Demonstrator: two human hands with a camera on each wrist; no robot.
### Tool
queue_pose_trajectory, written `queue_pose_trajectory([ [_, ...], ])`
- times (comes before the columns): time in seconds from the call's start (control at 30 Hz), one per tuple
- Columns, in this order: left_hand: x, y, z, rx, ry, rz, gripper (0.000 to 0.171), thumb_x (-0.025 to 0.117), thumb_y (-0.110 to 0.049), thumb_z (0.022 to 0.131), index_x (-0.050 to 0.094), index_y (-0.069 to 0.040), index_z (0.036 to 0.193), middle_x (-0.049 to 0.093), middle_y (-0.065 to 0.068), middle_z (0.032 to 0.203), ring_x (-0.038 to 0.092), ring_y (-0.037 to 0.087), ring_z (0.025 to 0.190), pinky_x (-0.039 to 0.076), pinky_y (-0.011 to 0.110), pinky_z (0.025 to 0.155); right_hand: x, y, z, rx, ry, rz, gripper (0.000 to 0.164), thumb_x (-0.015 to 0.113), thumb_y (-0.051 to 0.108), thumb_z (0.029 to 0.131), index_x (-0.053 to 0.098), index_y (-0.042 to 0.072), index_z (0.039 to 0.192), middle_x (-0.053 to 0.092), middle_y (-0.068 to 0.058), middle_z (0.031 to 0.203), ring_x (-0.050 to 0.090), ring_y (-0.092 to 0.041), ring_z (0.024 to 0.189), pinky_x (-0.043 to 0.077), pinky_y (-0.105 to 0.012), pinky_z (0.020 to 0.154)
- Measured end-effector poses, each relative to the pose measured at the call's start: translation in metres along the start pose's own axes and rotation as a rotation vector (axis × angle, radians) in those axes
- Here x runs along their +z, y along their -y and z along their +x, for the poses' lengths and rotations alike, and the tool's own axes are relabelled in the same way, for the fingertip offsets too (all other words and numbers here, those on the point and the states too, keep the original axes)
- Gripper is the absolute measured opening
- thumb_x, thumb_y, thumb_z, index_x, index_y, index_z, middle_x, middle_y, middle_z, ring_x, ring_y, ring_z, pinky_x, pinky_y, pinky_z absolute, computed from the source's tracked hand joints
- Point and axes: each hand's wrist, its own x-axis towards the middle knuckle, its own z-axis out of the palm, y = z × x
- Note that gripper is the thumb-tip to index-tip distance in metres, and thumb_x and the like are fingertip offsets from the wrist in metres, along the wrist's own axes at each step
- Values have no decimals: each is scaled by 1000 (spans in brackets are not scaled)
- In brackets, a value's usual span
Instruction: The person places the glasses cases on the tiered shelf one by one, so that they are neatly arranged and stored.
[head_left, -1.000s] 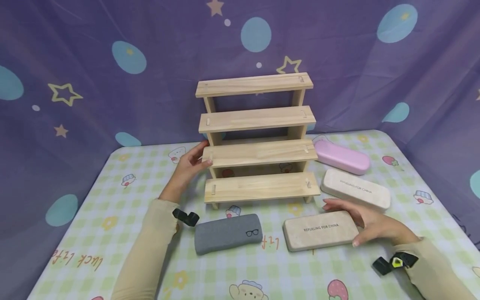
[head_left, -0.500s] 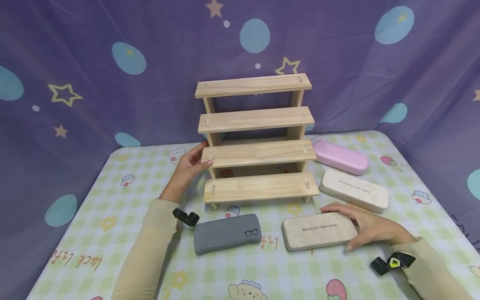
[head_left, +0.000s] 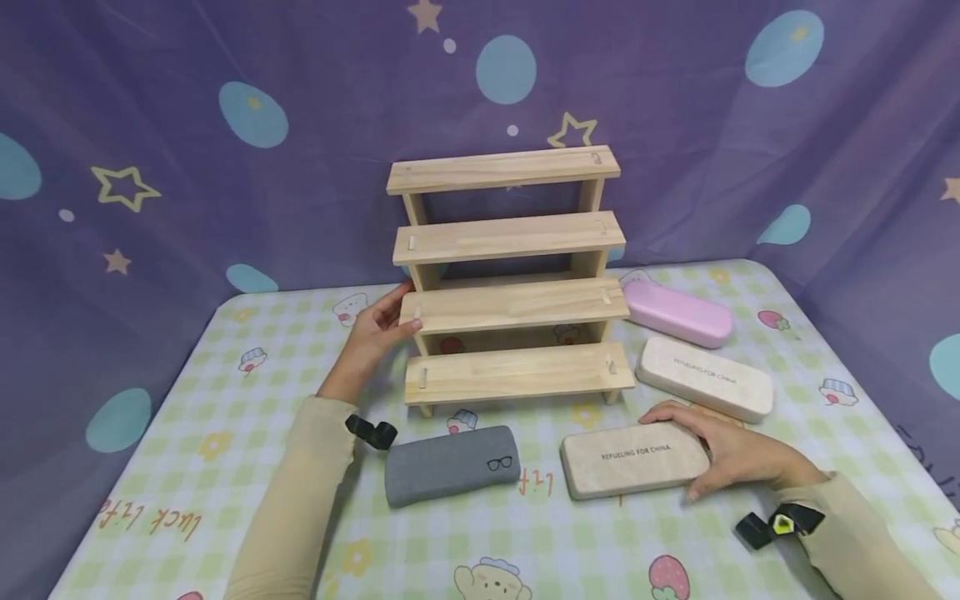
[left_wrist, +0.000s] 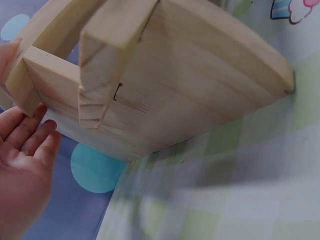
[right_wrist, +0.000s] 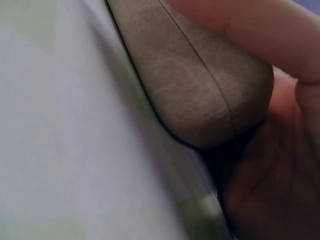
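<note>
A four-step wooden display rack [head_left: 517, 304] stands at the back of the table. My left hand [head_left: 367, 342] holds the left end of its second step from the bottom, thumb on top. In the left wrist view the fingers of that hand [left_wrist: 22, 165] reach behind the board's edge. My right hand [head_left: 742, 450] grips the right end of the front beige glasses case [head_left: 630, 462], thumb along the near side and fingers over the far side. The right wrist view shows this case [right_wrist: 195, 85] low over the cloth, its seam along the side.
A grey glasses case [head_left: 450, 468] lies front left of the rack. Right of the rack are a second beige case [head_left: 708, 379] and a pink case [head_left: 678, 313]. A checked cloth [head_left: 202, 400] covers the table; a purple curtain [head_left: 322, 217] hangs close behind.
My right hand has slid slightly left and closed in round the end of the front beige glasses case, thumb now against its side. The left hand stays on the rack.
</note>
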Motion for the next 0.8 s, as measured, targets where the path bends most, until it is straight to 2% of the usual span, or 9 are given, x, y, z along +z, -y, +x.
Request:
queue_pose_trajectory([
  [0.23, 1, 0, 0, 2, -11, -2, 66, 61, 5, 85, 33, 0, 145, 36, 18, 147, 36, 27, 134, 35, 23, 107, 2, -3, -2, 74, -36, 28, 78, 85, 26, 63, 49, 19, 132, 54, 5, 126, 50, -8, 105, 36, -17, 88],
  [0.4, 2, 3, 0, 8, -23, -36, 67, 59, 8, 85, 31, 2, 145, 34, 20, 148, 36, 30, 133, 39, 20, 102, 1, -4, -1, 74, -42, 111, 76, 85, 20, 65, 49, 15, 132, 56, 3, 125, 52, -8, 100, 40, -17, 85],
  [0.67, 3, 4, 0, 17, -5, -106, 69, 58, 10, 84, 29, 2, 145, 33, 19, 149, 37, 31, 133, 45, 18, 95, 0, -6, 4, 22, -104, 92, 75, 85, 14, 63, 52, 9, 131, 58, 3, 122, 55, -7, 92, 46, -19, 76],
  [0.8, 3, 3, -1, 10, 1, -110, 69, 58, 10, 84, 29, 2, 146, 32, 19, 149, 36, 31, 133, 45, 18, 95, -1, -2, 5, 47, -115, 159, 75, 84, 10, 64, 51, 8, 131, 57, 6, 123, 57, -7, 92, 49, -21, 75],
])
